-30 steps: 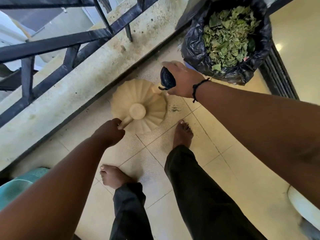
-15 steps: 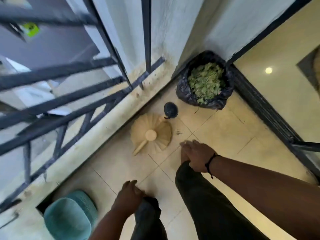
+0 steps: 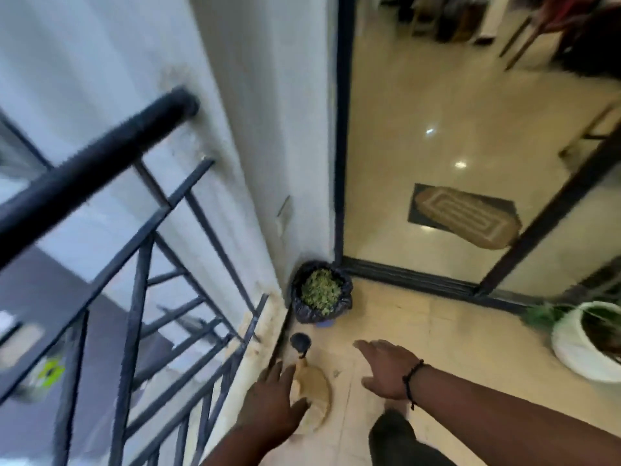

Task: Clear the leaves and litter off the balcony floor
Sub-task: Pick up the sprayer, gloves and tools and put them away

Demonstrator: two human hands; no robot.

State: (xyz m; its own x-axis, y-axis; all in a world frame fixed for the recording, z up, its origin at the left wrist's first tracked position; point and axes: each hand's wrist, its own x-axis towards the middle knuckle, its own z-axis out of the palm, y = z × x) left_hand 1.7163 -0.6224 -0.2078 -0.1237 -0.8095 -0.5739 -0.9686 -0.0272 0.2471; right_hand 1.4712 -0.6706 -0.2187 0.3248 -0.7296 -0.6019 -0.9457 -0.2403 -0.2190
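Since the black bin bag (image 3: 322,299) in the corner by the door frame (image 3: 339,129) is already heaped with green leaves (image 3: 321,290), the gathering looks largely done. The pale tiled balcony floor (image 3: 437,331) shows only a small speck of litter (image 3: 335,373) just right of the dustpan; the blur may hide more. What seems left is a final check and taking the bag away.

The beige dustpan (image 3: 312,395) lies flat on the floor beside the railing kerb, between the 2 hands. Its long axis runs toward the bag, with the narrow handle end nearest the small dark brush (image 3: 300,343), which lies between pan and bag.

The left hand (image 3: 274,401) hangs over the pan's near edge, fingers (image 3: 285,375) spread and straight, gripping nothing. The right hand (image 3: 386,368) is likewise open, palm down above bare tile, empty. A white planter (image 3: 578,344) stands well apart at the right.
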